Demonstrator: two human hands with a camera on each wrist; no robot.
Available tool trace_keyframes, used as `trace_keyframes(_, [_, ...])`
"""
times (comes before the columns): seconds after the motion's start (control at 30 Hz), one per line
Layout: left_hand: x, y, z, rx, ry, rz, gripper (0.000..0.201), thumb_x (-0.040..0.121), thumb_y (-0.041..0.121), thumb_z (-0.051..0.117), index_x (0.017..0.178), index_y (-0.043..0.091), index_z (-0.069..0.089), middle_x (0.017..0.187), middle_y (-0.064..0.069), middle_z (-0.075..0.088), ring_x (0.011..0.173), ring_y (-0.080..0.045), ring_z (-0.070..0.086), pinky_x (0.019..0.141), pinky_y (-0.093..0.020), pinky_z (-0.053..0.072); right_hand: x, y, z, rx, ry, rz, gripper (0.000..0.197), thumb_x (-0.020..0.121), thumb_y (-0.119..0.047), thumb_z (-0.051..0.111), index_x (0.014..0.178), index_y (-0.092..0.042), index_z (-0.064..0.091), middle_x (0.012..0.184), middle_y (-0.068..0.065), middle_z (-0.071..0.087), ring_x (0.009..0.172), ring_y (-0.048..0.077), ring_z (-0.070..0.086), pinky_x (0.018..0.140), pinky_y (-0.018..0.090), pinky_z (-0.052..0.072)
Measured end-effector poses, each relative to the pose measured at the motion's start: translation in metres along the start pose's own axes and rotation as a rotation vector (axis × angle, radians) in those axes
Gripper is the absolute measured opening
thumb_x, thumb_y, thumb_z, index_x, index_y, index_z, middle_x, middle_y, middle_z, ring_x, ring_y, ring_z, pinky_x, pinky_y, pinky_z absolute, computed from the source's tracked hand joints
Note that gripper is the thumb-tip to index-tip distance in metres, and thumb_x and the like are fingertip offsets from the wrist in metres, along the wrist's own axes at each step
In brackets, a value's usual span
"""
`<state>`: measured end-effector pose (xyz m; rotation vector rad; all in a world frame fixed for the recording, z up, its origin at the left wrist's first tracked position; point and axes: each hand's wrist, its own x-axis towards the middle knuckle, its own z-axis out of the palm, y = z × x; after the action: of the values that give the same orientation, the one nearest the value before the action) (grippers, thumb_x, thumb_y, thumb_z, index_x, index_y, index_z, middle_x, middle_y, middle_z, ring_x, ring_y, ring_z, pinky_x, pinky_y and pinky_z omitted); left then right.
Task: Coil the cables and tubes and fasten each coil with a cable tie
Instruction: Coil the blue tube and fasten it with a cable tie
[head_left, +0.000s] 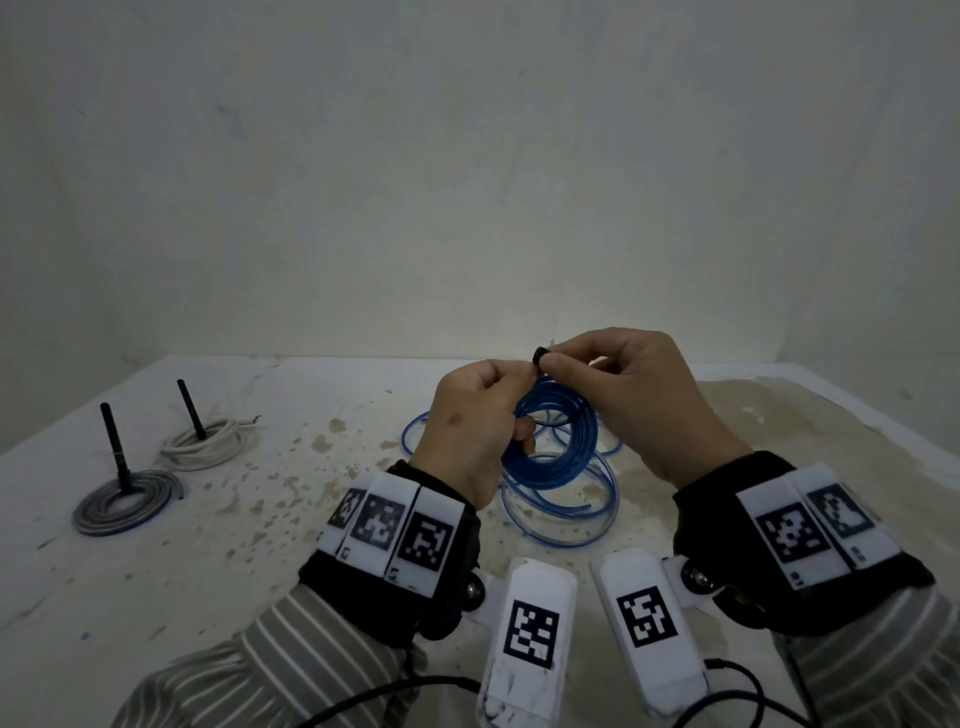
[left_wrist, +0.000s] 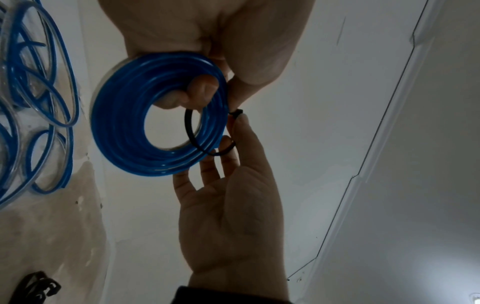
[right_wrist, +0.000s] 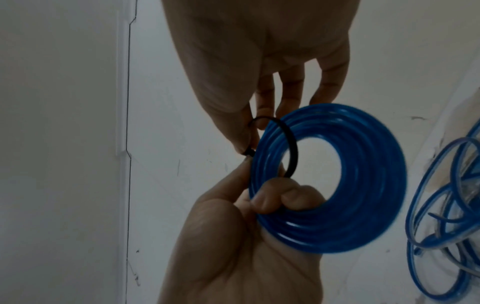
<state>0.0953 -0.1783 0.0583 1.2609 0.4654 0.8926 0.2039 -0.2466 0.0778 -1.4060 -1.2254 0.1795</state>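
Note:
A coil of blue tube (head_left: 558, 457) (left_wrist: 124, 123) (right_wrist: 363, 205) is held upright above the table. My left hand (head_left: 478, 426) (left_wrist: 205, 90) grips it, with its fingers curled through the coil's hole. A black cable tie (head_left: 538, 357) (left_wrist: 191, 131) (right_wrist: 291, 144) loops loosely round the coil's strands. My right hand (head_left: 623, 395) (right_wrist: 249, 131) pinches the tie at its head between thumb and forefinger, and its other fingers are spread behind the coil. The left thumb meets the tie head from the other side.
Loose blue and clear tube (head_left: 561, 514) (left_wrist: 39, 102) (right_wrist: 441, 205) lies tangled on the stained table (head_left: 260, 519) under my hands. At the far left a white cable coil (head_left: 208, 447) and a grey coil (head_left: 124, 501) each sit round a black peg. Spare black ties (left_wrist: 39, 288) lie nearby.

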Motion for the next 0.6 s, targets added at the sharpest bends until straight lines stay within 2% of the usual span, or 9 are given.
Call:
trace_keyframes(0.1, [-0.0002, 0.0014, 0.0031, 0.0, 0.001, 0.024, 0.017, 0.094, 0.012, 0.049, 0.083, 0.005, 0.058, 0.066, -0.005, 0.053, 0.039, -0.01, 0.034, 0.044, -0.026, 0.034, 0.0032, -0.001, -0.003, 0.001, -0.009, 0.009, 0.006, 0.083, -0.015, 0.067, 0.083, -0.02, 0.07, 0.066, 0.002, 0.062, 0.057, 0.01, 0.052, 0.056, 0.021, 0.047])
trace_keyframes(0.2, [0.0008, 0.0025, 0.0035, 0.002, 0.007, 0.053, 0.018, 0.094, 0.009, 0.049, 0.079, 0.006, 0.058, 0.066, -0.007, 0.052, 0.037, -0.01, 0.035, 0.044, -0.026, 0.034, 0.0043, -0.001, -0.0044, -0.003, 0.007, 0.019, 0.007, 0.082, -0.013, 0.067, 0.078, -0.019, 0.068, 0.065, -0.002, 0.06, 0.057, 0.008, 0.052, 0.056, 0.02, 0.046])
trace_keyframes(0.27, [0.0009, 0.0018, 0.0037, 0.024, 0.011, 0.069, 0.017, 0.093, 0.008, 0.049, 0.08, 0.005, 0.059, 0.065, -0.007, 0.052, 0.037, -0.01, 0.035, 0.042, -0.025, 0.035, 0.0045, -0.0008, -0.0046, 0.007, -0.012, 0.05, 0.009, 0.082, -0.012, 0.068, 0.073, -0.016, 0.067, 0.073, 0.006, 0.065, 0.063, 0.011, 0.056, 0.059, 0.024, 0.049])
trace_keyframes(0.33, [0.0008, 0.0, 0.0037, 0.025, 0.02, 0.078, 0.013, 0.093, 0.008, 0.05, 0.086, 0.001, 0.059, 0.065, -0.007, 0.052, 0.037, -0.01, 0.035, 0.041, -0.024, 0.036, 0.0048, -0.0008, -0.0045, 0.034, -0.047, 0.083, 0.01, 0.082, -0.012, 0.067, 0.073, -0.014, 0.066, 0.082, 0.012, 0.066, 0.071, 0.018, 0.059, 0.066, 0.033, 0.053])
trace_keyframes(0.43, [0.0002, -0.0016, 0.0009, 0.01, 0.014, 0.078, 0.015, 0.092, 0.009, 0.051, 0.096, -0.003, 0.059, 0.064, -0.006, 0.052, 0.039, -0.009, 0.036, 0.041, -0.023, 0.037, 0.0041, -0.0011, -0.0042, 0.056, -0.086, 0.103, 0.004, 0.084, -0.011, 0.065, 0.083, -0.014, 0.068, 0.075, 0.005, 0.059, 0.073, 0.02, 0.057, 0.065, 0.031, 0.05])
trace_keyframes(0.53, [-0.0009, -0.0014, -0.002, 0.035, -0.026, 0.087, 0.014, 0.093, 0.009, 0.05, 0.09, -0.002, 0.059, 0.063, -0.007, 0.052, 0.04, -0.009, 0.035, 0.041, -0.023, 0.038, 0.0031, -0.0005, -0.007, 0.05, -0.115, 0.098, 0.01, 0.084, -0.01, 0.064, 0.088, -0.017, 0.069, 0.069, 0.003, 0.052, 0.069, 0.021, 0.053, 0.067, 0.037, 0.05])
trace_keyframes(0.6, [-0.0014, -0.001, -0.0022, 0.034, -0.047, 0.086, 0.015, 0.093, 0.009, 0.049, 0.088, -0.001, 0.059, 0.067, -0.009, 0.052, 0.04, -0.009, 0.035, 0.041, -0.023, 0.038, 0.0028, -0.0022, -0.0096, 0.015, -0.116, 0.081, 0.01, 0.084, -0.009, 0.064, 0.084, -0.017, 0.07, 0.069, 0.001, 0.055, 0.07, 0.02, 0.054, 0.066, 0.034, 0.049])
